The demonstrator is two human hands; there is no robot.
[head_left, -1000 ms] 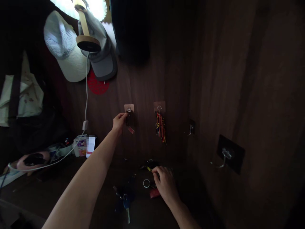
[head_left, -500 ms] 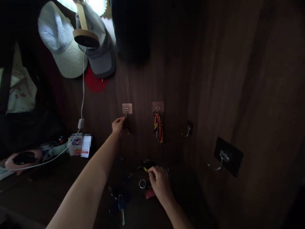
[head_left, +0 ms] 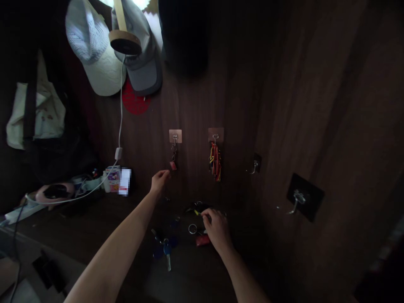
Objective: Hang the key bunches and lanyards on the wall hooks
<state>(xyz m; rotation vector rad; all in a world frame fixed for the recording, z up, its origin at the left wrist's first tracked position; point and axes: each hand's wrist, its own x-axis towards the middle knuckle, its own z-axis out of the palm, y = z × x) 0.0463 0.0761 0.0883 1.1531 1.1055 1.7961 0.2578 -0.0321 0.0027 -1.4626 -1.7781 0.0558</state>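
A small red keychain hangs from the copper-coloured hook on the wood panel. My left hand is just below and left of it, apart from it, fingers pinched with nothing visible in them. My right hand is low over the dark surface, its fingers closed at the end of a yellow tag on a dark keychain. Under and beside that hand lie a red key fob and a metal ring, partly covered. Blue-headed keys lie to the left.
A second copper-coloured hook bears a red and yellow cord bundle. Black-backed hooks stick out from the right panel. Caps and a white cable hang at upper left. Small boxes stand on the left.
My left hand has let go of the red keychain at the hook and moved down. My right hand stays at the yellow tag. The camera view has shifted slightly.
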